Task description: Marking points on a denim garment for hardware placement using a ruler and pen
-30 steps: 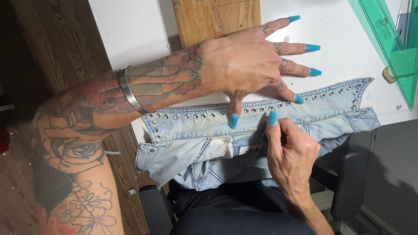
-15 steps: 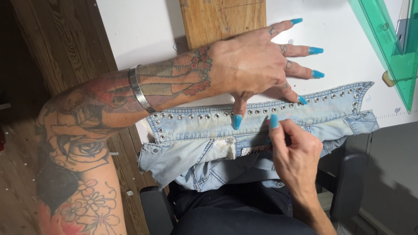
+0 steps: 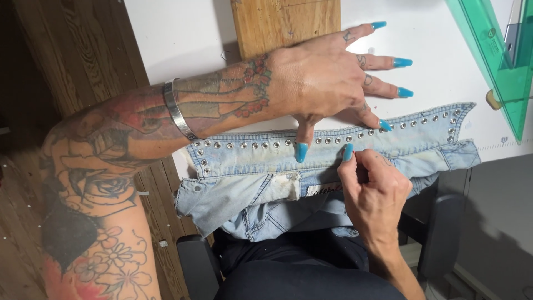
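Left hand [image 3: 319, 78] splayed flat on studded denim collar [image 3: 333, 145], right hand [image 3: 375, 191] — fingers pinched at its edge

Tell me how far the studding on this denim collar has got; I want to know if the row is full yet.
Done: metal studs line the denim collar along its top edge and both ends. In hand: the left hand presses the collar flat on the white table while the right hand pinches at its lower edge. Left: that lower edge looks bare.
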